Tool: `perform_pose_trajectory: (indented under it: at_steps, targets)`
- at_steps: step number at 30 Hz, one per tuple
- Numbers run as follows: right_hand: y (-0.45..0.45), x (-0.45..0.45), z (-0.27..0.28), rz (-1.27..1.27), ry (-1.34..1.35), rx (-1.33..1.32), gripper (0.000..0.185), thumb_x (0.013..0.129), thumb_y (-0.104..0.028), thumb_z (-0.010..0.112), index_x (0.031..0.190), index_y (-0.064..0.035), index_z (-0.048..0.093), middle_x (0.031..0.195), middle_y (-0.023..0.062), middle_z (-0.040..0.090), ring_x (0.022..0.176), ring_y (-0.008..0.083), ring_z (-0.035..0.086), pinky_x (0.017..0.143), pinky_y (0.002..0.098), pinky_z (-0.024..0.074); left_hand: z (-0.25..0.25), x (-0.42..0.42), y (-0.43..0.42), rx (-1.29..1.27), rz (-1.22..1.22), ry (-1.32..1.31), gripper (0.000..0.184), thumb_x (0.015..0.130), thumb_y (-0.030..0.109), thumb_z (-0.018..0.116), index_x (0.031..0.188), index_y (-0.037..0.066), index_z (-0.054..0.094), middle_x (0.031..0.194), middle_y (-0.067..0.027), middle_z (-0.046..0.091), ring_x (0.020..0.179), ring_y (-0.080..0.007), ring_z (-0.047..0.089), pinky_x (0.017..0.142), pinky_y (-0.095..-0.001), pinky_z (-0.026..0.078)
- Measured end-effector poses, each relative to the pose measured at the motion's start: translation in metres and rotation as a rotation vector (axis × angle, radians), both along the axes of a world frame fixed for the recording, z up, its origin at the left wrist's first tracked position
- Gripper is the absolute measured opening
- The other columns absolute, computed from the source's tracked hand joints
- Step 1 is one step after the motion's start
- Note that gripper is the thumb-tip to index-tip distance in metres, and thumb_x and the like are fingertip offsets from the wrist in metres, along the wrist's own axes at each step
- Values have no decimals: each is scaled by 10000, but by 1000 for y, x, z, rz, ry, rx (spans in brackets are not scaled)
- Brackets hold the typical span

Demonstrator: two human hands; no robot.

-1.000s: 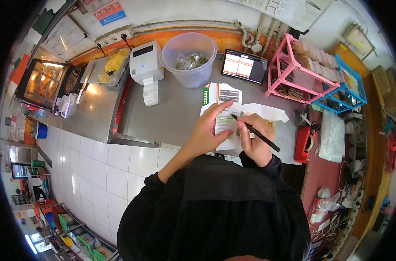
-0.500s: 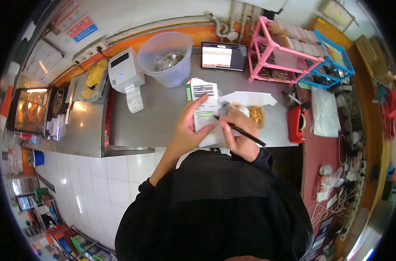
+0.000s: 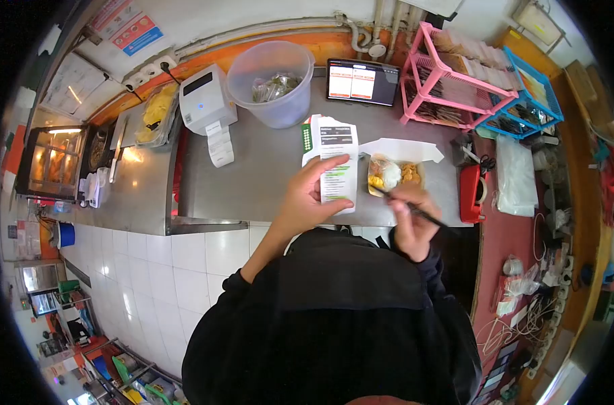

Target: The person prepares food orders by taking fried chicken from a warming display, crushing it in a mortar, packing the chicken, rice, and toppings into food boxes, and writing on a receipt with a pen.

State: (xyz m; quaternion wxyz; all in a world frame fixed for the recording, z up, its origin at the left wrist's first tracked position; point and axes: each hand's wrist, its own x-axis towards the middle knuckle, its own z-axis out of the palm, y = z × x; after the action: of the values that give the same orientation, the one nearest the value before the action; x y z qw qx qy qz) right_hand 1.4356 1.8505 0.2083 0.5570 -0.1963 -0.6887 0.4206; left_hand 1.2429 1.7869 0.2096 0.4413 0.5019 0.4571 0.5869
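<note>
My left hand (image 3: 309,198) is closed on a long printed receipt (image 3: 338,162), thumb and fingers on its face, with green highlighted lines showing. A white and green sheet shows behind the receipt's upper left edge. Between the fingers of my right hand (image 3: 415,219) is a black pen (image 3: 425,214), slightly blurred, its tip near the lower left corner of an open food box (image 3: 425,177). White rice (image 3: 390,173), something yellow and brown fried pieces (image 3: 410,174) lie inside the box, whose white lid is folded back.
On the steel counter (image 3: 266,182) stand a label printer (image 3: 205,101) with a printed strip, a translucent bucket (image 3: 270,84) and a tablet (image 3: 362,82). Pink baskets (image 3: 448,81), blue baskets (image 3: 533,101) and a red tape dispenser (image 3: 470,192) are at the right.
My right hand and the pen have moved right, away from the receipt and over to the food box's lower edge. More of the box's contents shows. My left hand still holds the receipt.
</note>
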Motion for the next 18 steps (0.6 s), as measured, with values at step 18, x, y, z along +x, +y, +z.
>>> perform_pose_trajectory:
  at_steps: [18]
  targets:
    - [-5, -11, -11, -292, 162, -8, 130, 936, -105, 488, 997, -11, 421, 818, 95, 529, 718, 156, 512, 705, 280, 445, -7, -12, -4, 24, 30, 32, 626, 706, -58, 721, 1276, 45, 482, 1177, -74, 482, 1105, -163, 525, 860, -283, 509]
